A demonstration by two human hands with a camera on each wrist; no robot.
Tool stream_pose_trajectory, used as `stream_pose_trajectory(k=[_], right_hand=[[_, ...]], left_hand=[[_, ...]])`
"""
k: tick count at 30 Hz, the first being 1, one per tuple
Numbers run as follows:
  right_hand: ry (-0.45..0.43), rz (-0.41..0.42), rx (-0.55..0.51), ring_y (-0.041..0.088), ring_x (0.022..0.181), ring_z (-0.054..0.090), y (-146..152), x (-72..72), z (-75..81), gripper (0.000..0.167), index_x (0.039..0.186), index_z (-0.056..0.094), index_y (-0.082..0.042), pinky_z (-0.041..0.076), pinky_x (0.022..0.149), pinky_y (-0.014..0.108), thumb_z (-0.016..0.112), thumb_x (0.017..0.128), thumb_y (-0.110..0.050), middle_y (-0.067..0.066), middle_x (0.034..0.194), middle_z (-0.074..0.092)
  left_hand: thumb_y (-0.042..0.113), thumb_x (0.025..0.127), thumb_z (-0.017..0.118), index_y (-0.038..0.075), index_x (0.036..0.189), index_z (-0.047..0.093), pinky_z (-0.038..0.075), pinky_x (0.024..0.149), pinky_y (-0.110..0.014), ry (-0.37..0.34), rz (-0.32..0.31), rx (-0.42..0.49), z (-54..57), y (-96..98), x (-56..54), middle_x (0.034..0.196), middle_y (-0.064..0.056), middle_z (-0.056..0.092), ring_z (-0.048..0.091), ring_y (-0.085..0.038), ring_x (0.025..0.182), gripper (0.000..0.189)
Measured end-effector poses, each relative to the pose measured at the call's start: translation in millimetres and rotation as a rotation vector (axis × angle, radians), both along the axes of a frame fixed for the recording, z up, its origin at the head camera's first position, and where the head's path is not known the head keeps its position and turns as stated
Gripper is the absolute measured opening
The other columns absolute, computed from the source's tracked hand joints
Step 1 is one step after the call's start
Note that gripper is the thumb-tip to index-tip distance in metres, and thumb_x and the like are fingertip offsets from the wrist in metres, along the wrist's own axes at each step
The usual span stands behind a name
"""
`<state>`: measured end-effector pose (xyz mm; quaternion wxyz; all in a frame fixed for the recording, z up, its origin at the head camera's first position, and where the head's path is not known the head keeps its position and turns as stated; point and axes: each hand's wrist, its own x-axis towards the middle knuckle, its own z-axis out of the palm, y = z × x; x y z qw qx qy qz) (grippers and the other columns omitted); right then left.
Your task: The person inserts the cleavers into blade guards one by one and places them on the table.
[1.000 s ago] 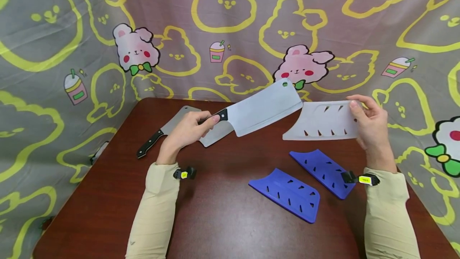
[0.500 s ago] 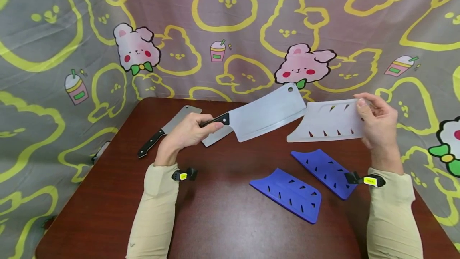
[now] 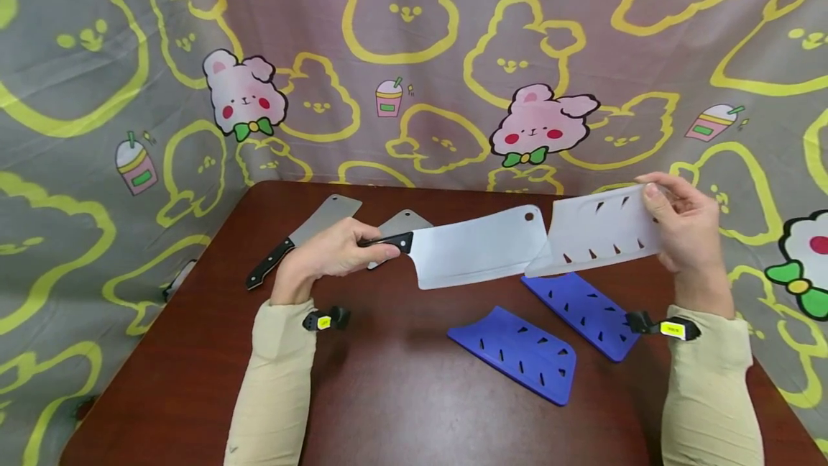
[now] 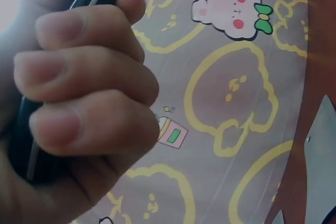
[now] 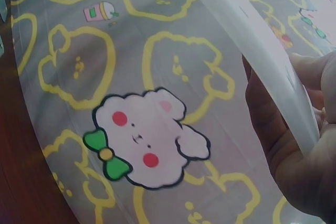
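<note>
My left hand [image 3: 336, 247] grips the black handle of a cleaver [image 3: 475, 247], which is held above the table with its blade pointing right. In the left wrist view, several fingers curl round that handle [image 4: 26, 135]. To the right, my right hand [image 3: 688, 225] pinches a white slotted blade guard [image 3: 598, 229] by its far end, thumb on the near face. The guard's pointed lower corner overlaps the blade's end in the head view. Seen edge-on in the right wrist view, the white guard [image 5: 262, 61] runs between thumb and fingers.
On the brown table [image 3: 388, 387], another cleaver [image 3: 323, 221] lies at the back left. A further blade [image 3: 407, 221] shows partly behind my left hand. Two blue slotted blade guards, one nearer [image 3: 517, 354] and one farther [image 3: 585, 311], lie at the right. A patterned curtain [image 3: 440, 13] stands behind.
The cleaver's blade has swung down to nearly level. The white guard has tilted, its left end lower, and its corner now overlaps the blade's end. My right hand has shifted slightly right.
</note>
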<state>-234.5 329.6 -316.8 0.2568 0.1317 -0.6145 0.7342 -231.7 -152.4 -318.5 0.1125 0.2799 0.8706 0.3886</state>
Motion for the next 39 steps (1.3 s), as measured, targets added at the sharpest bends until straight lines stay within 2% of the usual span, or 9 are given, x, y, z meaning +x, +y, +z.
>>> stream_pose_trajectory(k=[3, 8, 13, 16, 19, 31, 37, 39], right_hand=[[0.014, 0.022, 0.053, 0.008, 0.065, 0.069, -4.5, 1.4, 1.2, 0.020, 0.110, 0.068, 0.006, 0.055, 0.054, 0.021, 0.064, 0.092, -0.001, 0.000, 0.075, 0.071], [0.030, 0.037, 0.068, 0.007, 0.064, 0.068, -14.2, 2.2, 1.0, 0.018, 0.108, 0.069, 0.004, 0.054, 0.053, 0.019, 0.062, 0.093, 0.000, -0.001, 0.073, 0.070], [0.024, 0.046, 0.149, 0.004, 0.066, 0.066, -27.6, -0.8, -3.2, 0.017, 0.108, 0.070, 0.003, 0.053, 0.054, 0.018, 0.062, 0.093, -0.002, -0.003, 0.073, 0.067], [-0.004, 0.030, 0.138, 0.004, 0.065, 0.066, -33.3, -2.3, -5.5, 0.017, 0.107, 0.070, 0.000, 0.053, 0.052, 0.019, 0.064, 0.093, -0.005, -0.003, 0.072, 0.066], [-0.028, 0.022, 0.114, 0.004, 0.063, 0.066, -36.7, -2.6, -6.8, 0.017, 0.107, 0.071, -0.001, 0.053, 0.051, 0.019, 0.064, 0.093, -0.007, -0.003, 0.070, 0.065], [-0.063, -0.011, 0.199, 0.005, 0.071, 0.068, -46.4, 2.0, -5.2, 0.020, 0.109, 0.069, -0.001, 0.055, 0.055, 0.021, 0.064, 0.095, -0.014, -0.005, 0.078, 0.069], [-0.065, 0.029, 0.272, 0.007, 0.070, 0.066, -73.2, 7.2, -10.2, 0.020, 0.110, 0.067, -0.001, 0.055, 0.054, 0.024, 0.062, 0.096, -0.014, -0.004, 0.078, 0.065], [-0.079, 0.025, 0.321, 0.008, 0.072, 0.065, -82.9, 8.3, -12.9, 0.022, 0.111, 0.065, 0.001, 0.056, 0.055, 0.025, 0.061, 0.097, -0.015, -0.004, 0.084, 0.065]], left_hand=[[0.038, 0.093, 0.066, 0.013, 0.065, 0.051, 0.025, 0.046, -0.023, -0.001, -0.010, 0.001, 2.0, -3.9, 2.5, 0.051, 0.004, 0.034, 0.030, -0.009, 0.045, 0.041], [0.039, 0.092, 0.067, 0.014, 0.065, 0.050, 0.025, 0.046, -0.024, 0.012, -0.006, 0.000, 3.4, -3.2, 3.7, 0.052, 0.005, 0.033, 0.030, -0.009, 0.046, 0.041], [0.041, 0.093, 0.065, 0.016, 0.064, 0.045, 0.028, 0.052, -0.024, 0.102, -0.031, -0.050, 0.0, 5.3, 0.0, 0.056, 0.006, 0.033, 0.029, -0.007, 0.051, 0.043], [0.043, 0.094, 0.063, 0.016, 0.065, 0.042, 0.027, 0.054, -0.024, 0.139, -0.022, -0.073, -1.3, 8.4, -1.2, 0.058, 0.006, 0.032, 0.027, -0.008, 0.053, 0.045], [0.045, 0.095, 0.062, 0.017, 0.065, 0.042, 0.028, 0.055, -0.025, 0.147, -0.006, -0.086, -0.9, 8.6, -1.3, 0.058, 0.006, 0.032, 0.027, -0.008, 0.053, 0.045], [0.044, 0.095, 0.061, 0.016, 0.064, 0.045, 0.028, 0.054, -0.026, 0.144, 0.018, -0.086, 2.6, 2.3, 5.0, 0.057, 0.006, 0.032, 0.025, -0.008, 0.051, 0.045], [0.045, 0.096, 0.060, 0.017, 0.064, 0.045, 0.028, 0.055, -0.026, 0.181, -0.025, -0.050, -1.4, 25.7, 3.9, 0.057, 0.006, 0.033, 0.027, -0.008, 0.051, 0.045], [0.046, 0.096, 0.060, 0.018, 0.063, 0.041, 0.026, 0.055, -0.025, 0.204, -0.026, -0.045, -4.4, 34.9, 3.1, 0.058, 0.007, 0.029, 0.024, -0.008, 0.052, 0.047]])
